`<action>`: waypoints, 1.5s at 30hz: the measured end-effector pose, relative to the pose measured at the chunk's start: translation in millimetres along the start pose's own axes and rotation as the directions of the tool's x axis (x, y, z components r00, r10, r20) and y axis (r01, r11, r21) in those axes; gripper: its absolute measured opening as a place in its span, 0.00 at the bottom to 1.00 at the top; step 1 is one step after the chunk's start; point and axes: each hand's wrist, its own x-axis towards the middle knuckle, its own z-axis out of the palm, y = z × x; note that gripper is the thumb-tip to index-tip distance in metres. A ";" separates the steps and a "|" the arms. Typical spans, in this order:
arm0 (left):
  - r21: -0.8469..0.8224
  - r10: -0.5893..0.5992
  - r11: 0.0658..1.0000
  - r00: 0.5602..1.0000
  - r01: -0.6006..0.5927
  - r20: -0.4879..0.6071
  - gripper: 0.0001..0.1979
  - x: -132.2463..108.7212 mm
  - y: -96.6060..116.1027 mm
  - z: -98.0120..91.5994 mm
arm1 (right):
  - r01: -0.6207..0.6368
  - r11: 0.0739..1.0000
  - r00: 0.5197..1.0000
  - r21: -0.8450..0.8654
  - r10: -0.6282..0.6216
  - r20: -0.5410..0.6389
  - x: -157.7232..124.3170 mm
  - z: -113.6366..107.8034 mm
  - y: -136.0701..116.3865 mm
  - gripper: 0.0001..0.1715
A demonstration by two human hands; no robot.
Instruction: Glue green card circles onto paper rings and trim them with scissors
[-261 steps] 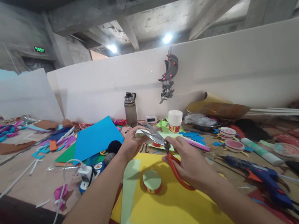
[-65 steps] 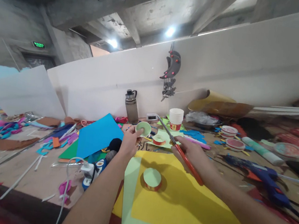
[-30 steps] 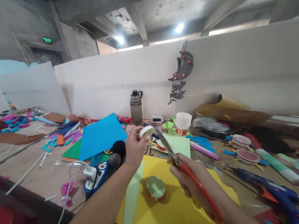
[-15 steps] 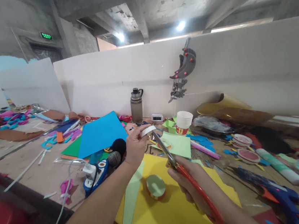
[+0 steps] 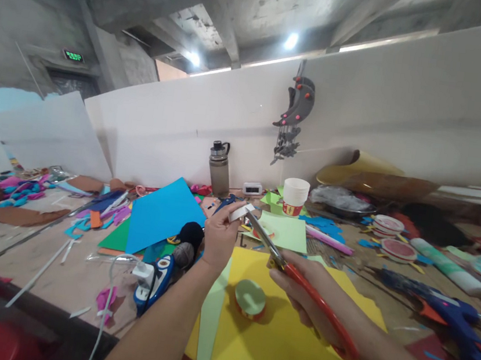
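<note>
My left hand [image 5: 221, 233] is closed on a small white paper piece [image 5: 240, 211], held up above the table. Wrapped round the handles of red-handled scissors [image 5: 317, 300], my right hand [image 5: 302, 284] points the metal blades up and left, their tips at the paper piece. Below the hands, a small round piece with a pale green top [image 5: 250, 298] lies on yellow sheets [image 5: 272, 347]. Part of a light green sheet [image 5: 210, 328] shows under the yellow at the left.
Blue paper [image 5: 161, 214] and a blue-and-white power strip [image 5: 155, 283] lie left. Behind stand a bottle [image 5: 219, 171] and stacked paper cups [image 5: 295, 195]. A blue glue gun [image 5: 448, 310] and a green-and-white tube [image 5: 449, 267] lie right.
The white paper piece and my left fingers have shifted slightly right and tilted. The scissors stay almost in place, their tips still at the paper.
</note>
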 end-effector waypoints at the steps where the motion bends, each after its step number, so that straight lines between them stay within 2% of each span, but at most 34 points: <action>1: -0.002 0.004 1.000 1.000 -0.004 -0.001 0.17 0.1 -0.2 0.0 | 0.002 1.000 1.000 -0.002 -0.002 0.001 -0.4 -0.2 -0.4 0.16; 15: -0.030 0.000 1.000 1.000 0.000 -0.010 0.16 0.5 -1.8 -0.5 | -0.015 0.993 1.000 -0.116 0.014 -0.002 -1.9 1.3 -4.2 0.14; 31: -0.040 0.041 0.998 0.999 -0.041 -0.012 0.15 1.3 -1.9 -1.1 | 0.061 0.991 0.998 -0.116 -0.064 -0.027 -6.5 5.8 -6.8 0.13; 40: -0.153 0.010 0.988 0.999 -0.015 -0.031 0.12 2.2 8.8 2.2 | 0.047 0.995 0.998 -0.087 -0.042 0.055 -7.9 4.1 -6.3 0.18; 45: -0.217 -0.017 0.976 0.999 0.008 -0.039 0.12 4.1 7.5 2.4 | 0.094 0.992 0.995 -0.086 -0.090 0.042 -4.1 5.0 0.8 0.20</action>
